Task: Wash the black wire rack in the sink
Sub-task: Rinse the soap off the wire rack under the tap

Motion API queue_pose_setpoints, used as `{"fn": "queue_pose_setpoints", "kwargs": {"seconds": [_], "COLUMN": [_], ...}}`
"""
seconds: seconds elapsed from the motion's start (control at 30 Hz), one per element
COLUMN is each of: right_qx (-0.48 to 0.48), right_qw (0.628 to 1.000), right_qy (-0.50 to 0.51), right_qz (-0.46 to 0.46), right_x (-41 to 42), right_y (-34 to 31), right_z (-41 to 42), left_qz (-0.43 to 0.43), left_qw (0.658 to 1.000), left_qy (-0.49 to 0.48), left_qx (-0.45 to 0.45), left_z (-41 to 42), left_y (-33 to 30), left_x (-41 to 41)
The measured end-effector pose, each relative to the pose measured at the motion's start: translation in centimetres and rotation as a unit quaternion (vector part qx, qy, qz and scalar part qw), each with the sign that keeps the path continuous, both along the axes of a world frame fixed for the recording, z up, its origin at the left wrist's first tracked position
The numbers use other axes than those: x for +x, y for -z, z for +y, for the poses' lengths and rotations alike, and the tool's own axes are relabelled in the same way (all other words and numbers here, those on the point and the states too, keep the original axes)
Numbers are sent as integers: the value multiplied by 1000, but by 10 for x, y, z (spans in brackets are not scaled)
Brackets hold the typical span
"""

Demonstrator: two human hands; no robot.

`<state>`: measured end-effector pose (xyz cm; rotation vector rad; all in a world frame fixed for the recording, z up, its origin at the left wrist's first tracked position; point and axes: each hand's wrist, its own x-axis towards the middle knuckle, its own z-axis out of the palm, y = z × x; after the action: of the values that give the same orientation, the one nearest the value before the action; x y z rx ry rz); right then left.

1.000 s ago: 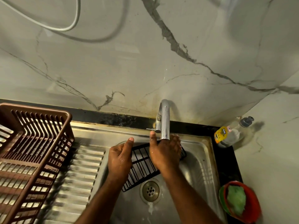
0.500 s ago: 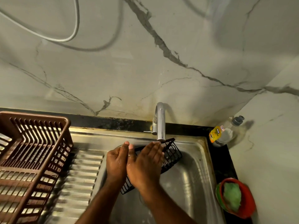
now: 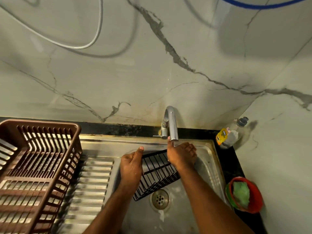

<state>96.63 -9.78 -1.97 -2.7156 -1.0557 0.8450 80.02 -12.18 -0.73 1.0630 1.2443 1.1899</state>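
My hands, together 0.5 s ago, are now apart. One brown slatted plastic dish basket (image 3: 33, 166) sits on the steel drainboard. My left hand (image 3: 130, 166) grips the left edge of the one black wire rack (image 3: 157, 173), tilted inside the stainless steel sink (image 3: 209, 166). My right hand (image 3: 183, 155), fingers curled, rests on the rack's far end beneath the one chrome tap (image 3: 171, 124). One red bowl (image 3: 244, 195) sits on the desk at the right.

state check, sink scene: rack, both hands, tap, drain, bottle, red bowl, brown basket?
black wire rack: tilted in the sink, held at both ends
left hand: grips the rack's left end
right hand: on the rack's right end under the spout, grip unclear
tap: flow not discernible
drain: uncovered
bottle: capped, leaning in the corner
red bowl: holds a green scrubber
brown basket: empty
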Motion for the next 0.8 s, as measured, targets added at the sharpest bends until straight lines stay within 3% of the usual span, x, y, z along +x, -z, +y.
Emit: {"fn": "queue_pose_setpoints", "kwargs": {"seconds": [0.13,0.37,0.63,0.8], "right_qx": [16,57,67,84], "right_qw": [1000,992,997,995], "right_qy": [2,-107,17,-8], "right_qz": [-11,20,-43,50], "right_x": [-15,-94,-24,9], "right_y": [-8,-19,-4,-17], "right_z": [-1,-10,11,14], "left_qz": [-5,-12,-32,-79], "left_qw": [1000,998,997,988], "left_qy": [11,57,66,38], "left_qx": [5,-29,-31,-127], "left_z": [8,31,38,61], "left_y": [0,22,7,26], "left_x": [-4,-13,-30,-45]}}
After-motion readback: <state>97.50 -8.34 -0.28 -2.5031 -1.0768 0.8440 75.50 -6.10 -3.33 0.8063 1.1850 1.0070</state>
